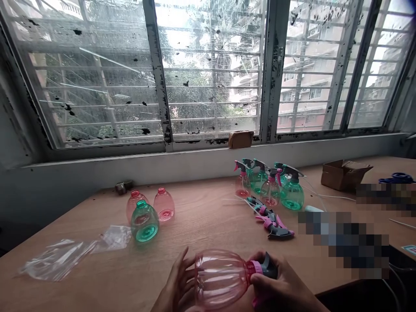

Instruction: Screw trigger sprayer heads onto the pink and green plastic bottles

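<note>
Pink bottle [222,277] sideways, lower centre of frame; left hand [175,284] spread at its base [199,279]; right hand [282,277] pinches spray head [269,266] near collar [257,267]; best keep collar square, squeeze light

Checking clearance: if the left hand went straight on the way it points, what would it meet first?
Most likely the base of the held pink bottle, just beside the left hand; depth is unclear, so the two may already touch.
</note>
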`<state>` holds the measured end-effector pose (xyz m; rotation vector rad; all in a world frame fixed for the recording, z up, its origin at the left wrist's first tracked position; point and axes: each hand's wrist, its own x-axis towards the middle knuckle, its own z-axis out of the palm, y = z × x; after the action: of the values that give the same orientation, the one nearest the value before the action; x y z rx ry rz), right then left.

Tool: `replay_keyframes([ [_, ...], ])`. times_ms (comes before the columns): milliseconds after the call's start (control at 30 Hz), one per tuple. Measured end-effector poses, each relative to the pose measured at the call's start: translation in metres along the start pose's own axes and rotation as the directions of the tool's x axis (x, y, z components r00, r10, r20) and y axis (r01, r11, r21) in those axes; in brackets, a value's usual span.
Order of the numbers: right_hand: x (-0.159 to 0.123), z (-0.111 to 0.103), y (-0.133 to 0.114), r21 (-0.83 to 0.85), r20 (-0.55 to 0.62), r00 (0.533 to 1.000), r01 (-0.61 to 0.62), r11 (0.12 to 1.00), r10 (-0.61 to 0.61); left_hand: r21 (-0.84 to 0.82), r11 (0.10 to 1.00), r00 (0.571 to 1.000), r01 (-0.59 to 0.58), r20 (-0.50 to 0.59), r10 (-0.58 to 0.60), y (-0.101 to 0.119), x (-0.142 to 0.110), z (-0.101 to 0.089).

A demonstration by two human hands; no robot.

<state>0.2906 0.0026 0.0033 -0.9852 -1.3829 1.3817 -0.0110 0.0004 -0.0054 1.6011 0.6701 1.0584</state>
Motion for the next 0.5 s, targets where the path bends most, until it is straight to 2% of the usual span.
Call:
replay_keyframes([
  [100,0.0,0.0,-0.001,-0.002,-0.001,1.0,0.007,1.0,-0.007,0.045,0.999,0.999,-0.003,0.034,0.001,0.0,-0.001,0.001],
  [233,0.0,-0.003,0.001,0.004,0.006,1.0,0.013,1.0,-0.013,0.132,0.991,1.0,0.003,0.0,-0.003,0.002,-0.001,0.003],
  [333,0.001,-0.004,0.002,0.012,0.033,0.999,0.007,1.0,-0.008,0.201,0.979,0.999,0.021,0.028,-0.027,0.004,0.001,0.001],
  [433,0.0,-0.003,0.001,0.025,0.034,0.999,-0.011,1.0,0.01,0.128,0.991,0.996,0.033,0.08,-0.043,0.009,0.003,-0.001],
  [500,0.0,-0.001,0.001,0.013,0.02,1.0,-0.002,1.0,0.002,0.075,0.995,0.995,0.064,0.076,-0.069,0.012,0.003,-0.001],
])
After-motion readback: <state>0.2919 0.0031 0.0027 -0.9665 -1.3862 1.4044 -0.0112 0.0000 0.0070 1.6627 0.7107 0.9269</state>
